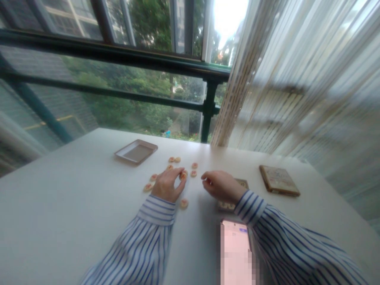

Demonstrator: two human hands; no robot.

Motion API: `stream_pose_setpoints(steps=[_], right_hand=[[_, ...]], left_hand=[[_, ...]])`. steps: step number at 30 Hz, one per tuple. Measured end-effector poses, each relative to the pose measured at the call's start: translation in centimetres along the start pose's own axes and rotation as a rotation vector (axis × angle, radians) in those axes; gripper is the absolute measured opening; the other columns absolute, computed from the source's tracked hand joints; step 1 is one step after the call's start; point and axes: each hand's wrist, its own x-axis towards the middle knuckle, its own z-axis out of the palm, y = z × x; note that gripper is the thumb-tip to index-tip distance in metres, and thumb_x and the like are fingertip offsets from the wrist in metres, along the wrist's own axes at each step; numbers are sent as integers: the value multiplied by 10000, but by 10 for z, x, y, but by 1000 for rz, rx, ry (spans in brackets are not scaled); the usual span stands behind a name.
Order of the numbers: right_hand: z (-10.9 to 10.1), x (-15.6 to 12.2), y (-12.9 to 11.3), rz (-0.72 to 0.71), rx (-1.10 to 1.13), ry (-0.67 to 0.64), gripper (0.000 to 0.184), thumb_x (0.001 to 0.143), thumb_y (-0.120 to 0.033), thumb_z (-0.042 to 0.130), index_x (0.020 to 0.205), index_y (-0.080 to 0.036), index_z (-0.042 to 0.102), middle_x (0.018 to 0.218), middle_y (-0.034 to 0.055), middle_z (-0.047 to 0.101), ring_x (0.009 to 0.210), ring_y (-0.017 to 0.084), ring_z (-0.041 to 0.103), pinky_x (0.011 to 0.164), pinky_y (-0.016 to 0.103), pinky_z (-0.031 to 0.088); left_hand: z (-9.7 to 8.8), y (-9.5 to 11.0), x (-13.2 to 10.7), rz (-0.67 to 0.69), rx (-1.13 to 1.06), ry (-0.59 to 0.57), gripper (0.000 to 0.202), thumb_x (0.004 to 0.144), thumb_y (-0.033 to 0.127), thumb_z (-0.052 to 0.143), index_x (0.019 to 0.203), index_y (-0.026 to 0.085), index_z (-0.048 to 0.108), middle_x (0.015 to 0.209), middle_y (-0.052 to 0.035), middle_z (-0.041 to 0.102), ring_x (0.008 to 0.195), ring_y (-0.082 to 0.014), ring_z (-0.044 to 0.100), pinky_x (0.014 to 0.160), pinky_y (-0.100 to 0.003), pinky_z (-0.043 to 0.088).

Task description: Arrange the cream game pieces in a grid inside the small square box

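Note:
My left hand reaches over the table with thumb and forefinger closed around a Chinese chess piece, which may be two stacked. Pale round pieces with red markings lie about it: one piece nearer me, two at its left, and a pair behind. Between my hands sit two more pieces. My right hand is closed, fingers curled, and whatever it may hold is hidden. Under the right wrist is a box of pieces, mostly covered.
At the back left stands a shallow, pale tray. A flat brown box or lid lies at the right. In front of me is a phone on the white table. A string curtain hangs beside the railed window.

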Motion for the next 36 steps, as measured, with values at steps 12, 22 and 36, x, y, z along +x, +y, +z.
stream_pose_setpoints(steps=[12,22,36], right_hand=[[-12,-17,10,57,35,3,327,825,-291,392,1054,-201,608,937,56,669,868,177,594,758,258,388],[-16,-30,18,51,91,64,312,819,-262,408,1037,-186,619,965,58,669,903,170,592,788,248,385],[-17,-48,29,47,211,140,278,823,-262,422,998,-183,624,902,48,679,847,145,601,765,237,395]], left_hand=[[-3,16,2,76,-70,-26,272,741,228,543,998,142,565,892,-81,669,846,-217,610,786,-369,473],[-9,34,4,62,-111,-53,305,743,220,541,1042,164,544,929,-77,657,876,-207,604,808,-362,463],[-8,57,9,115,-131,-67,286,738,216,554,1015,144,543,902,-77,652,867,-211,593,823,-374,443]])
